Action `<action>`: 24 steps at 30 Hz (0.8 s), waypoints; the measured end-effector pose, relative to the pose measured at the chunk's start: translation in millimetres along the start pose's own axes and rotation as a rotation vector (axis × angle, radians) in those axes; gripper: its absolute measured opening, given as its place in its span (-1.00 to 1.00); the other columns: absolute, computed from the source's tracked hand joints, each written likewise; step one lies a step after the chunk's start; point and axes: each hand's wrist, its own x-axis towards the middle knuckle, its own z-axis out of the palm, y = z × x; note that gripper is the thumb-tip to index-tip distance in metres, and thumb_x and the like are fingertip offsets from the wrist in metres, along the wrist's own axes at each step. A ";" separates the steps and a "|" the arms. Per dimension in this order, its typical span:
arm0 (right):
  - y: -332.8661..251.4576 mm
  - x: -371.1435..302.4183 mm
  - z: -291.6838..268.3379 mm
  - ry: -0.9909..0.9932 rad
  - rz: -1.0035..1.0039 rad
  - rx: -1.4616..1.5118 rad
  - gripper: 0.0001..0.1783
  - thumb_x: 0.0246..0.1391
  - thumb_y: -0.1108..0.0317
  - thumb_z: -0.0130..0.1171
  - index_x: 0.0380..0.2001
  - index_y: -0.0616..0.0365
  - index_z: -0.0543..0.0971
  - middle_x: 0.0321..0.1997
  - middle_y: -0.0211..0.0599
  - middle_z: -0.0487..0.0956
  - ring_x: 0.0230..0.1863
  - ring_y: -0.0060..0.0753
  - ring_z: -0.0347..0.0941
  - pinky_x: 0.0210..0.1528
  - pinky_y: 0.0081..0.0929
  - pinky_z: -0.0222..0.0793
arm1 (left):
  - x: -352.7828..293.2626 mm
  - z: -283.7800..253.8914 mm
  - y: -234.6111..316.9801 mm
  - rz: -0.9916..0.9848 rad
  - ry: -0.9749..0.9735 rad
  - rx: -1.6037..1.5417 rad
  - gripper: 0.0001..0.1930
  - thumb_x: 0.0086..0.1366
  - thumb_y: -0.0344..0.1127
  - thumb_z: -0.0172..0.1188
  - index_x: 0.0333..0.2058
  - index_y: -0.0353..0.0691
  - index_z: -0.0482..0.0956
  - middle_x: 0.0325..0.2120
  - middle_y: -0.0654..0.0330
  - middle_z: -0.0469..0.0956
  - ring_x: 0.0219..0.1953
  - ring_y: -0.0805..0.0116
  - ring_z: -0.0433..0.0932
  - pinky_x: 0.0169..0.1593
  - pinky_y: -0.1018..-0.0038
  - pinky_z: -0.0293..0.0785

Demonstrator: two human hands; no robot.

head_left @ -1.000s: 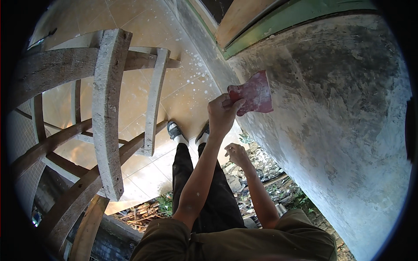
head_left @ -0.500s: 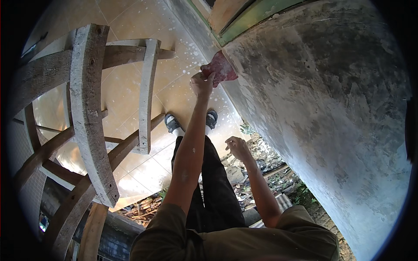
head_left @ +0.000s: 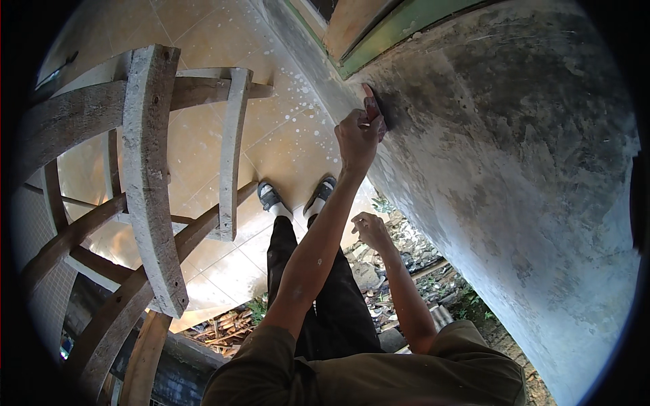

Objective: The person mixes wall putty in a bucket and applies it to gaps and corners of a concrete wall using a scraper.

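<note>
My left hand (head_left: 357, 135) reaches out ahead, its fingers closed on a dusty red piece of sandpaper (head_left: 372, 110). The sandpaper is seen nearly edge-on and lies at the grey plastered wall (head_left: 474, 149), close to the lower corner of a green frame (head_left: 399, 34). My right hand (head_left: 372, 231) hangs lower down beside the wall, fingers loosely bent and a little apart, with nothing visible in it.
To the left stands a wooden scaffold or trestle (head_left: 150, 176) of rough beams on the tiled floor (head_left: 203, 40), which has white spatters. Rubble (head_left: 399, 250) lies beyond the tile edge along the wall's foot, and sticks (head_left: 223, 328) are heaped lower left.
My left hand has moved right, bringing the sandpaper from hanging spread beside the wall to edge-on at its surface. My right foot has shifted slightly left; my right hand stays nearly where it was.
</note>
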 end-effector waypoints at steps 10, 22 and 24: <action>-18.5 0.9 -2.2 0.001 -0.015 -0.060 -0.83 0.09 0.41 -0.01 -0.34 0.24 0.53 -0.51 -0.16 0.62 -0.44 -0.24 0.60 -0.34 -0.33 0.46 | -35.4 -46.0 25.4 -0.166 -0.017 -0.316 -0.84 0.09 -0.48 0.28 -0.43 -0.45 0.48 -0.53 0.00 0.60 -0.52 0.35 0.62 -0.46 0.51 0.47; 3.6 8.5 3.3 0.003 0.007 -0.021 -0.84 0.10 0.39 0.01 -0.33 0.22 0.55 -0.55 -0.17 0.62 -0.46 -0.24 0.60 -0.33 -0.37 0.47 | 46.7 -21.9 -144.9 -0.240 0.211 0.277 -0.70 -0.14 -0.27 0.46 -0.55 -0.32 0.53 -0.63 0.07 0.55 -0.58 0.08 0.53 -0.33 0.26 0.44; -0.6 7.9 5.3 0.012 0.041 -0.021 -0.82 0.10 0.38 0.01 -0.34 0.22 0.55 -0.54 -0.16 0.62 -0.43 -0.22 0.60 -0.31 -0.35 0.47 | 44.1 -34.1 -168.3 -0.127 0.289 0.411 -0.72 -0.11 -0.24 0.44 -0.57 -0.31 0.55 -0.60 0.03 0.58 -0.54 0.08 0.57 -0.39 0.27 0.47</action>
